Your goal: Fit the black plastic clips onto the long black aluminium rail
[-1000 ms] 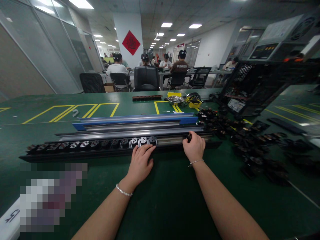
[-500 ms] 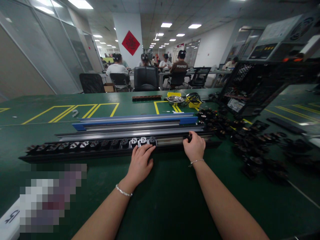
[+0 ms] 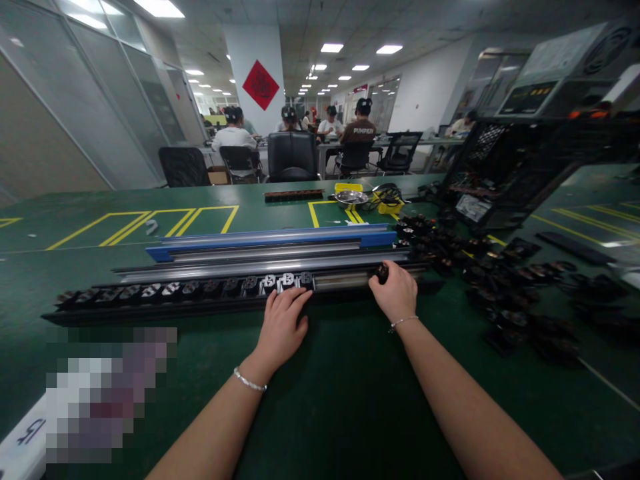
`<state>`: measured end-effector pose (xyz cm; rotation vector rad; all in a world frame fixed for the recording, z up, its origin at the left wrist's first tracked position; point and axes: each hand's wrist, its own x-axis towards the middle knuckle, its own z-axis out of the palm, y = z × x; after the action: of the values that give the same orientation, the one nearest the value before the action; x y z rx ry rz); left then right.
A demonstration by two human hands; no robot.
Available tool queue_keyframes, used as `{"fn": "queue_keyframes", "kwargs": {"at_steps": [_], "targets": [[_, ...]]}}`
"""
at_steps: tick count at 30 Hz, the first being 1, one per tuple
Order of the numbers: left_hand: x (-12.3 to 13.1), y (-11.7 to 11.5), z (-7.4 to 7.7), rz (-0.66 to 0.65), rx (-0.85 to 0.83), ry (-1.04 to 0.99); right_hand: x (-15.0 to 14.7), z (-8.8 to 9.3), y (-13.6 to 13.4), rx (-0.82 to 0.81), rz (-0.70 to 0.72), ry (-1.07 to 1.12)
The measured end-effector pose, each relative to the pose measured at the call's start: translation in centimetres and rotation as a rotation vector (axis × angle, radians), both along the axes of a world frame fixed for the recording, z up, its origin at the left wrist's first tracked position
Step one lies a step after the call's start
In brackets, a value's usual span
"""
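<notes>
A long black rail lies across the green table in front of me. In its left part stands a row of black socket modules, a few with shiny faces. My left hand rests at the right end of this row, fingers stretched out and touching the rail's front edge by the last modules. Farther right, over the bare part of the rail, my right hand pinches a small black socket module between thumb and fingers. Much of that piece is hidden by the hand.
Behind the rail lie silver and blue rails. Loose black modules are heaped at the right. A metal bowl, a black strip and an opened computer case stand farther back. Other people sit at distant tables.
My right hand has moved slightly right, and more of the black module in its fingers shows. My left hand stays in place on the rail.
</notes>
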<state>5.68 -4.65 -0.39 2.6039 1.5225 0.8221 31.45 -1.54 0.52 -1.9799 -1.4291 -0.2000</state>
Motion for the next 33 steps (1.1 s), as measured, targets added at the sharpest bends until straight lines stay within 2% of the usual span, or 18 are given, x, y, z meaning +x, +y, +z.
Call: {"fn": "queue_keyframes", "kwargs": {"at_steps": [33], "targets": [[-0.03, 0.03, 0.02, -0.015, -0.008, 0.0, 0.2, 0.69, -0.22, -0.021, -0.002, 0.011]]}}
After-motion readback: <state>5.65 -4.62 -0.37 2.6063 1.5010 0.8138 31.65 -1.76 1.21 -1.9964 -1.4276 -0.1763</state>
